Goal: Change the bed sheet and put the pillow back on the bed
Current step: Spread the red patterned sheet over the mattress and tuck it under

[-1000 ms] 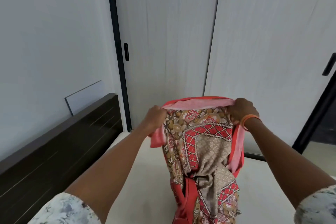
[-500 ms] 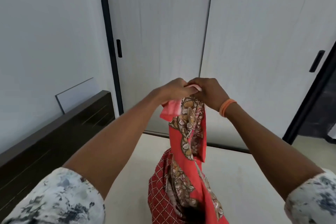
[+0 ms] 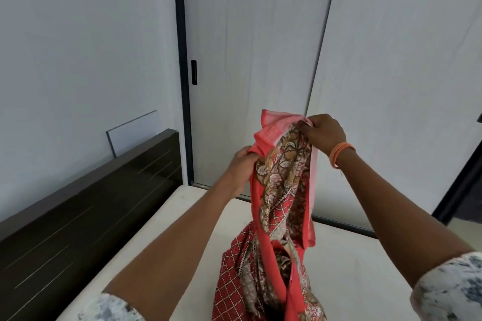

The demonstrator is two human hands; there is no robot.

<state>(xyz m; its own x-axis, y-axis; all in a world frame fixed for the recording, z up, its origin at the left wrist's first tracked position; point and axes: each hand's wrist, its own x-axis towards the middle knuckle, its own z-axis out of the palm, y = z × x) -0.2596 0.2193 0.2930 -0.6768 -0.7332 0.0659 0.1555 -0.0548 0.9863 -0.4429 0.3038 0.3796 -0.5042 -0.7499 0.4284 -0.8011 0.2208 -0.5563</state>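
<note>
Patterned sleeves at the bottom corners, both forearms reach forward over the bare mattress (image 3: 365, 263). Bed sheet (image 3: 281, 206), red-orange with brown floral and red lattice print, hangs bunched between the hands; lower part piles on the mattress at bottom centre, top part lifted in the air. Left hand (image 3: 241, 161) lower, fingers curled round the sheet's red border, grip closed on the fabric. Right hand (image 3: 323, 133) higher and further right, pinches the pale pink edge at the sheet's top, grip closed on it too. Orange bangles (image 3: 340, 152) on the right wrist. The two hands are apart, a short stretch of folded border spans between them. Dark wooden headboard (image 3: 78, 216) runs along the left of the mattress. A white panel (image 3: 134, 130) leans on the wall behind it. Beyond the bed, grey-white wardrobe doors (image 3: 255, 60) with dark frame and a small black handle (image 3: 194, 72).
</note>
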